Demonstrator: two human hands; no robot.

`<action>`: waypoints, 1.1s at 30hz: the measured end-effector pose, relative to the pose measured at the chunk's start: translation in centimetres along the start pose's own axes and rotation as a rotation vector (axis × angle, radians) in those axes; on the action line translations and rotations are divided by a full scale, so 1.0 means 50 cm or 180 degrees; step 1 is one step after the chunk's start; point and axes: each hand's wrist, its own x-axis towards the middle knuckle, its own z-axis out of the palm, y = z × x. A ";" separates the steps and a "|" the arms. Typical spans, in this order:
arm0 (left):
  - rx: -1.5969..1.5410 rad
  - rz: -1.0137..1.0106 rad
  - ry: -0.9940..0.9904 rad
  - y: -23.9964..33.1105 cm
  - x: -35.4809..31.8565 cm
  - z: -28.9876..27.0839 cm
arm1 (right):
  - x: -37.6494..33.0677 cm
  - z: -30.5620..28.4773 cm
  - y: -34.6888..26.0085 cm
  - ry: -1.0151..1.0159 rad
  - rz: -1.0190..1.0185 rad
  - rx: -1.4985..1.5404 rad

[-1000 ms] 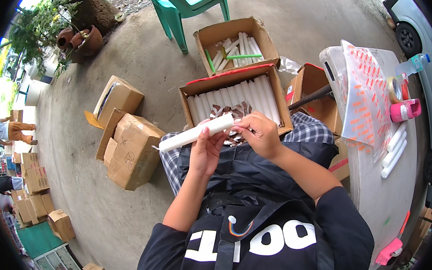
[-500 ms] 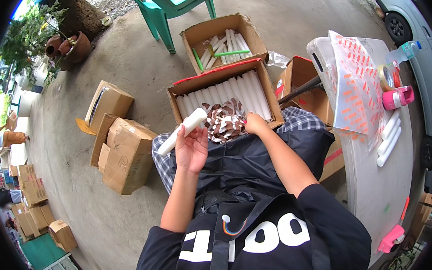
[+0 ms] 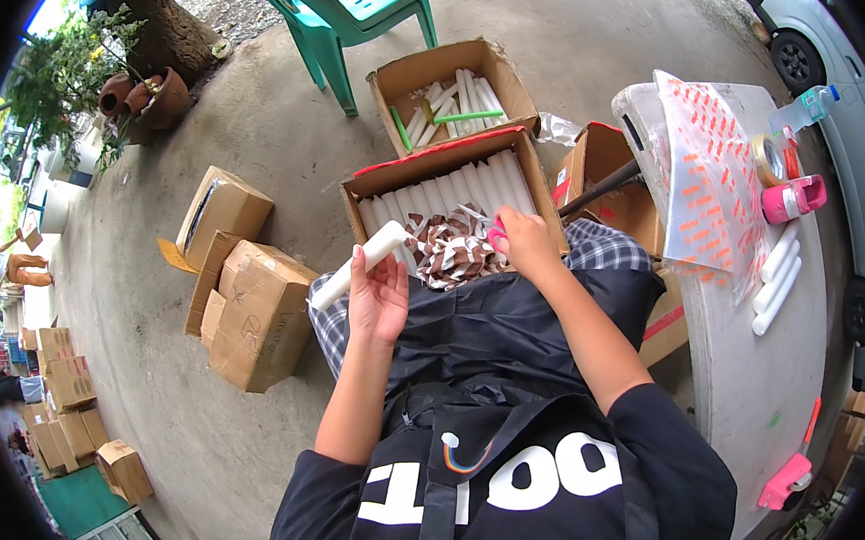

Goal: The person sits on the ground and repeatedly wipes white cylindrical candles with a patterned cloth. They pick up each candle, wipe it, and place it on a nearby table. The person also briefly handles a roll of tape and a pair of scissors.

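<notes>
My left hand (image 3: 378, 299) holds a thick white candle (image 3: 360, 265) slantwise between thumb and fingers, in front of the near cardboard box (image 3: 537, 192). Inside that box lies a row of white candles (image 3: 447, 191). A crumpled heap of brown-and-white patterned strips (image 3: 448, 252) covers the box's near part. At the right of this heap, my right hand (image 3: 528, 243) is closed on scissors with a pink loop handle (image 3: 496, 236). Their blades are hidden.
Behind stands another box (image 3: 387, 91) with candles and green sticks. A table (image 3: 752, 388) at my right bears plastic sheeting (image 3: 703, 191), tape rolls (image 3: 770, 159), a bottle (image 3: 804, 109) and loose candles (image 3: 780, 291). Cardboard boxes (image 3: 260, 312) sit at left; a green chair (image 3: 364, 9) stands ahead.
My right hand has lifted slightly and moved right, turning so that the pink handle shows more. The strips have shifted a little. My left hand still holds the candle.
</notes>
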 end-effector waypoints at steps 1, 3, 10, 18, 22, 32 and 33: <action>0.0065 -0.0001 0.0146 -0.004 0.013 -0.018 | -0.006 -0.026 -0.029 -0.0170 0.0115 0.0490; 0.0152 -0.0025 0.0383 -0.008 0.021 -0.016 | -0.014 -0.073 -0.094 -0.0482 0.0314 0.1458; 0.0279 -0.0081 0.0526 -0.057 0.011 0.008 | -0.067 -0.077 -0.151 -0.0219 0.0073 0.1218; 0.0389 0.0013 0.0440 -0.081 -0.007 0.018 | -0.075 -0.061 -0.154 0.0034 0.0064 0.1596; 0.0436 0.0128 0.0408 -0.083 -0.013 0.023 | -0.079 -0.059 -0.157 -0.0146 0.0372 0.1985; 0.0283 0.0092 0.0488 -0.074 -0.011 0.017 | -0.081 -0.072 -0.167 -0.0425 0.0470 0.2188; 0.0276 0.0075 0.0474 -0.075 -0.011 0.015 | -0.080 -0.077 -0.172 -0.0459 0.0463 0.2118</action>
